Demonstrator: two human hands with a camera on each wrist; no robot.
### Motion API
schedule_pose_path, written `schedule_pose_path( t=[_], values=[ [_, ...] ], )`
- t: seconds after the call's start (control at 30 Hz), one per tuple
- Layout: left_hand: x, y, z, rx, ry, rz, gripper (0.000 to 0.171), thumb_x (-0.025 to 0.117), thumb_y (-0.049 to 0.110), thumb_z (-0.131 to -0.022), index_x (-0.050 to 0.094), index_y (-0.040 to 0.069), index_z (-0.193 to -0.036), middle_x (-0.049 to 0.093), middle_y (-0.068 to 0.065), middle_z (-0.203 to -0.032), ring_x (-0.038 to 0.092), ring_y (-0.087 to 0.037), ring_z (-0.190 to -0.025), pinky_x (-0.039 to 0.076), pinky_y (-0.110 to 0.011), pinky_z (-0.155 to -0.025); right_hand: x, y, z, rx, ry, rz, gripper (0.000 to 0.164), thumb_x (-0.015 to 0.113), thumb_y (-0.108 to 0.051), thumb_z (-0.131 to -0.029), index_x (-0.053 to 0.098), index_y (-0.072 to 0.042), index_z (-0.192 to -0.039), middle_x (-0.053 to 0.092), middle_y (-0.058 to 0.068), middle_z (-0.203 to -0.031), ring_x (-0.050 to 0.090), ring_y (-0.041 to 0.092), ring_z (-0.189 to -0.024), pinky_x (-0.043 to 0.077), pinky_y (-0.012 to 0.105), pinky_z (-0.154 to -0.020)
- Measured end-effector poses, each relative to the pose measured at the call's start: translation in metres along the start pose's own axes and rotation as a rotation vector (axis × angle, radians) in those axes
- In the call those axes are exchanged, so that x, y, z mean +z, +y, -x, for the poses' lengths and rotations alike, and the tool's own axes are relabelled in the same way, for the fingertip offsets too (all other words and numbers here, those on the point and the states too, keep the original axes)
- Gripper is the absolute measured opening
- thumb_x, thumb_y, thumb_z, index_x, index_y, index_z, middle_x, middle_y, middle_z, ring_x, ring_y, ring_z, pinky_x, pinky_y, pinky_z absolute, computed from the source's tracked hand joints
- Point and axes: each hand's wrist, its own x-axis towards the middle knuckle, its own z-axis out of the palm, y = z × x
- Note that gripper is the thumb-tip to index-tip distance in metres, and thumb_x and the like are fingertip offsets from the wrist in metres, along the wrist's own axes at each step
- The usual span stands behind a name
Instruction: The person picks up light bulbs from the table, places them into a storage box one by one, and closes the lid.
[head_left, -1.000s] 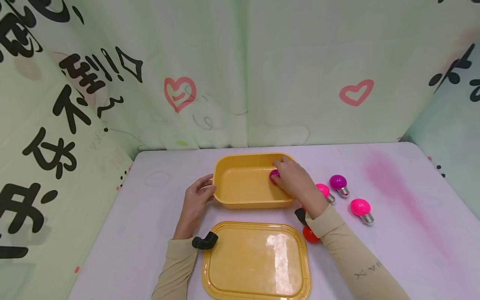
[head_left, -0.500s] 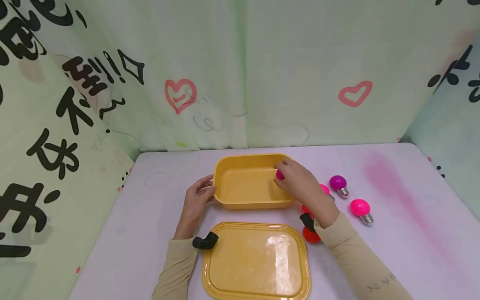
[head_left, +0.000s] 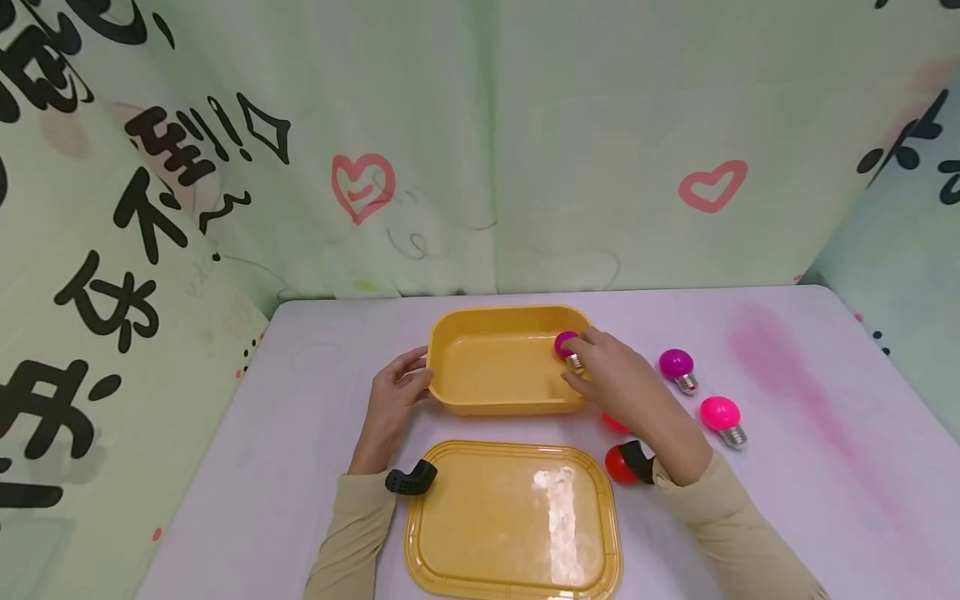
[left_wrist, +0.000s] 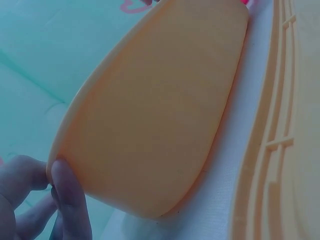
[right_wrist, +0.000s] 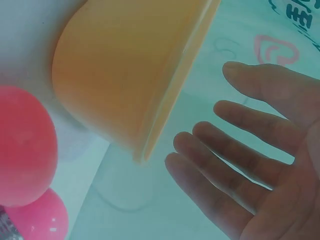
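A yellow plastic box [head_left: 495, 358] stands on the table, its left end pinched at the rim between the thumb and fingers of my left hand [head_left: 397, 392]. The left wrist view has that thumb [left_wrist: 72, 205] against the box's outer wall. Inside, at the right end, a purple light bulb [head_left: 566, 343] lies with its metal base partly behind my right hand [head_left: 618, 379]. This hand is over the box's right edge. Its fingers [right_wrist: 215, 195] are spread and hold nothing in the right wrist view.
A yellow lid [head_left: 510, 517] lies in front of the box. To the right are another purple bulb [head_left: 677, 364] and a pink bulb [head_left: 721, 413]. Red bulbs, one of them a red bulb [head_left: 621, 467] by the lid, are partly covered by the right arm. A curtain [head_left: 585, 167] hangs behind.
My right hand has let go of the purple bulb inside the box, and its fingers have spread as it drew back to the right. The left hand stays at the rim.
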Motion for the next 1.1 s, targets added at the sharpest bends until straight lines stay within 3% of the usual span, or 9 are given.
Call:
schedule_pose_path(
  t=[0.33, 1.1],
  values=[
    [0.001, 0.001, 0.000, 0.008, 0.006, 0.014, 0.040, 0.066, 0.007, -0.093, 0.060, 0.007, -0.133, 0.059, -0.016, -0.122, 0.064, -0.026, -0.099, 0.058, -0.022, -0.073, -0.008, 0.001, 0.025, 0.105, -0.102, -0.020, 0.043, 0.081, -0.016, -0.083, 0.066, 0.001, -0.120, 0.063, 0.016, -0.106, 0.061, 0.027, -0.092, 0.058, 0.043, -0.082],
    [0.000, 0.000, 0.001, 0.021, -0.005, 0.027, 0.040, 0.066, 0.007, -0.093, 0.061, 0.007, -0.132, 0.059, -0.014, -0.121, 0.064, -0.018, -0.094, 0.057, -0.021, -0.072, -0.005, 0.017, 0.059, 0.155, -0.140, 0.023, 0.047, 0.084, -0.018, -0.078, 0.068, 0.000, -0.118, 0.064, 0.018, -0.111, 0.062, 0.034, -0.100, 0.058, 0.048, -0.082]
  ],
)
